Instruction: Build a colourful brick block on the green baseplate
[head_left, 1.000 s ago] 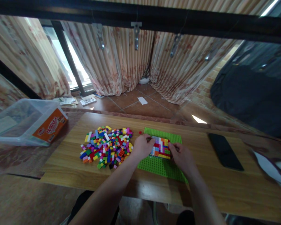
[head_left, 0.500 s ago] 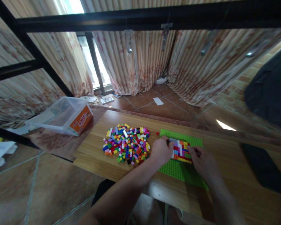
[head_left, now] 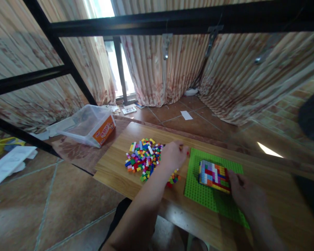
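Observation:
My left hand (head_left: 173,154) is over the right side of a pile of small coloured toy bricks (head_left: 141,157), hiding part of it. Its fingers are bent and slightly apart, and their tips come close to a tiny red piece (head_left: 187,153) on the table. A flat rectangular block of multicoloured bricks (head_left: 213,175) rests on or just over the green studded baseplate (head_left: 199,194); I cannot tell which. My right hand (head_left: 247,191) grips this block by its right edge, thumb near the top corner, other fingers mostly hidden.
The wooden table (head_left: 115,167) carries the bricks and baseplate. A dark flat object (head_left: 310,195) lies at its right end. Beyond the left end, a clear plastic bin (head_left: 86,129) with an orange label stands on the floor. A black metal bar (head_left: 146,26) crosses above, before curtains.
My left hand has let go of the brick block's left side and moved left towards the pile. My right hand stays at the block's right edge. The view has turned slightly left.

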A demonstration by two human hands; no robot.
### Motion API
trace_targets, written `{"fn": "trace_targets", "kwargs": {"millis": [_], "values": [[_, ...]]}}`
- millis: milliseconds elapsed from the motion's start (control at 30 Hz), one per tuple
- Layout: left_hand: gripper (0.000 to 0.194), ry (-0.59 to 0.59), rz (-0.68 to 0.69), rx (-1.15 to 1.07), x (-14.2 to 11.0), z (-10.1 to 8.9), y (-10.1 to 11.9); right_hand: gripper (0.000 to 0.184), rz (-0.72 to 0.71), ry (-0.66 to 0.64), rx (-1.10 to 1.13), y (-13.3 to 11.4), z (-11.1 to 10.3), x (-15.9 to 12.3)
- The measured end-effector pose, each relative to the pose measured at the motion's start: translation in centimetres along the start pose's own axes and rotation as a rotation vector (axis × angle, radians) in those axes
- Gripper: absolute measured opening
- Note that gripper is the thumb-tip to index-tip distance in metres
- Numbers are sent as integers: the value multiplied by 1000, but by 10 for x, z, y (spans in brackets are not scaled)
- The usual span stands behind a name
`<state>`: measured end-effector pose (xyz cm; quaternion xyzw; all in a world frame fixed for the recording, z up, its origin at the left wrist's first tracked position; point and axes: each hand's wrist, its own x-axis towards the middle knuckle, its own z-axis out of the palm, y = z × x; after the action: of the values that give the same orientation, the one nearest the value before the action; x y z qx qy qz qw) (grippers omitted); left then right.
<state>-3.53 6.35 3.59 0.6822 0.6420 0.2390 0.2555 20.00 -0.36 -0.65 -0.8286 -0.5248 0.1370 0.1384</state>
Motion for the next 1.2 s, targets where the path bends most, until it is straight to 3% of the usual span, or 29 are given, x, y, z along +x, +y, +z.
{"fn": "trace_targets", "kwargs": {"millis": [133, 233, 433, 867, 1000, 1133, 1200], "values": [[33, 131, -272, 273, 4, -51, -32, 53, 12, -8, -24, 1, 2, 1], [39, 57, -373, 356, 0, -70, -51, 52, 3, 0, -33, 1, 4, 2], [42, -36, -456, 419, -4, -73, -65, 51, -15, 18, -39, -1, 5, 1], [26, 25, -379, 413, 1, -63, -67, 47, -26, 20, -28, -3, 3, 0], [26, 26, -278, 220, 3, -65, -77, 47, -47, 34, -10, -3, 6, 0], [26, -65, -92, -276, 0, -69, -79, 47, -58, 42, 27, -3, 5, -1], [26, -138, -38, -483, -2, -70, -71, 47, -37, 127, 59, -5, 1, -3]]}}
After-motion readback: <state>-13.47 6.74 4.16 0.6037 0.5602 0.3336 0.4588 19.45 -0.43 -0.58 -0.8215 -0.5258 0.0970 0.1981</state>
